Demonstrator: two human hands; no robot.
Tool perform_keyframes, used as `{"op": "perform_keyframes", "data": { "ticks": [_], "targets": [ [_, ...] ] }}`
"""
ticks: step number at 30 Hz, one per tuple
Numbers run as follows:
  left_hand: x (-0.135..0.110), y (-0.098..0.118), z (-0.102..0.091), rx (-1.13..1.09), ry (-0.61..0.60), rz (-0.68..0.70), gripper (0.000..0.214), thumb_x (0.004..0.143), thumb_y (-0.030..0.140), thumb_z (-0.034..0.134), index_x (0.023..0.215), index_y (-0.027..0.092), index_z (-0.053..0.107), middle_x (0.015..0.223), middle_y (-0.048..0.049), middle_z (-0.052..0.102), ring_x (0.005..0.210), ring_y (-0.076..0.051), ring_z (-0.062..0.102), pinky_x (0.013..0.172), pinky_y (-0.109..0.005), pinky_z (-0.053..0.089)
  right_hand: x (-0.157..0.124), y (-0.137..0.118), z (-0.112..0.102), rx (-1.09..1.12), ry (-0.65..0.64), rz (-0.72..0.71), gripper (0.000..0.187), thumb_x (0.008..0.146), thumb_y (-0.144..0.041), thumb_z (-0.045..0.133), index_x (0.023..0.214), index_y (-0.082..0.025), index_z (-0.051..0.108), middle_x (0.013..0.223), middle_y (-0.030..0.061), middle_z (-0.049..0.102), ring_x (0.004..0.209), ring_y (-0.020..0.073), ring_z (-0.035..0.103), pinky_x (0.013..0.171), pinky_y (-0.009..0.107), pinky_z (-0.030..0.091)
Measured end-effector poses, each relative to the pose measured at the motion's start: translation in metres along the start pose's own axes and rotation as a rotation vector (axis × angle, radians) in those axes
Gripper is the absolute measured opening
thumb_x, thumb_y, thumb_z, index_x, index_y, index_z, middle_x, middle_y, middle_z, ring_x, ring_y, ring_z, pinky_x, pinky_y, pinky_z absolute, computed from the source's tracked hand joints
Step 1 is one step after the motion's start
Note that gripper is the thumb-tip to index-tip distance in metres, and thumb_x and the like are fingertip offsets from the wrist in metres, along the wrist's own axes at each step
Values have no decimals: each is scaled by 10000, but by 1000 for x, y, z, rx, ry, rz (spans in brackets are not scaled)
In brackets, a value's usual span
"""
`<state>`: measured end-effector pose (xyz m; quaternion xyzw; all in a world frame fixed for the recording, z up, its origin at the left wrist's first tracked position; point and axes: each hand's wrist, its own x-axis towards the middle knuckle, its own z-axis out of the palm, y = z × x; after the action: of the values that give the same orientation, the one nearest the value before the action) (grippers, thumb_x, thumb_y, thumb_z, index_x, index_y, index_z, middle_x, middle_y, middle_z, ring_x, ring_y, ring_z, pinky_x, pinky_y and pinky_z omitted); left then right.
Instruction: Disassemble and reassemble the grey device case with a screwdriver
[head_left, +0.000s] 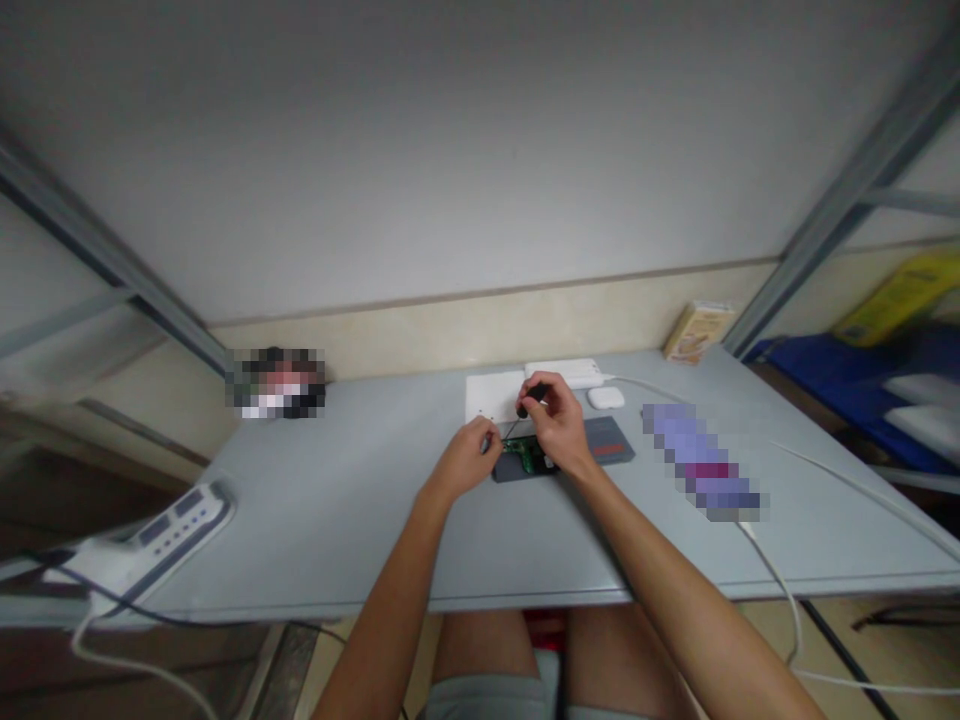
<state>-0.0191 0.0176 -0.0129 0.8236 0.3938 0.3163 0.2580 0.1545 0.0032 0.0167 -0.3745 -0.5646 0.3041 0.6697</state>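
Pale grey bench point(337, 520) pushed against a plain wall, metal racking to either side. Mid-bench, on a dark mat point(592, 432): small green circuit board point(523, 457), laid flat, probably to keep it from sliding and to spare the bench top. Closed right grip point(555, 425) round the black handle of a slim screwdriver point(534, 392), fingertips bunched near the top, shaft slanting down toward the board; held high on the handle, seemingly for fine turning rather than force. Curled-shut left grip point(466, 460), thumb and forefinger pinched at the board's left edge, likely steadying it against the tool; too small to tell whether pinching the board itself or some small part beside it. Both wrists low and close to the mat, for steadiness by the look of it. Behind the mat, within easy reach: white sheet point(491, 395), white box point(564, 372), white rounded case point(606, 397). Well apart at the left edge: power strip point(150, 530). Far right corner: cardboard box point(701, 332); white cable point(772, 570) trailing over the front edge
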Motion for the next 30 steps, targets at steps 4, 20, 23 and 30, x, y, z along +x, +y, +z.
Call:
{"op": "perform_keyframes", "data": {
  "ticks": [4, 20, 23, 30],
  "targets": [
    [0, 0, 0, 10, 0, -2, 146, 869, 96, 499, 768, 182, 559, 760, 11, 538, 706, -137, 483, 693, -258, 391, 0, -2, 0, 8, -10, -7, 141, 860, -217, 625, 979, -250, 558, 851, -11, 572, 746, 148, 571, 713, 313, 486],
    [-1, 1, 0, 1, 7, 8, 145, 866, 97, 501, 771, 181, 569, 770, 5, 545, 709, -137, 483, 690, -260, 387, 1, -3, 1, 15, -1, 10, 144, 860, -233, 616, 984, -252, 545, 854, -8, 555, 736, 147, 561, 683, 304, 481],
    [0, 0, 0, 4, 9, 6, 150, 868, 91, 501, 778, 181, 581, 766, 6, 549, 710, -138, 483, 694, -261, 396, 1, -4, 2, 34, 3, 17, 140, 859, -238, 615, 977, -250, 541, 856, -8, 549, 725, 144, 560, 673, 301, 477],
    [-1, 2, -1, -15, -5, -7, 155, 851, 76, 495, 789, 183, 588, 792, -3, 571, 728, -145, 500, 722, -267, 418, 0, -1, 2, 4, 6, -2, 146, 857, -241, 622, 983, -250, 548, 859, -2, 563, 751, 154, 559, 688, 308, 480]
  ]
}}
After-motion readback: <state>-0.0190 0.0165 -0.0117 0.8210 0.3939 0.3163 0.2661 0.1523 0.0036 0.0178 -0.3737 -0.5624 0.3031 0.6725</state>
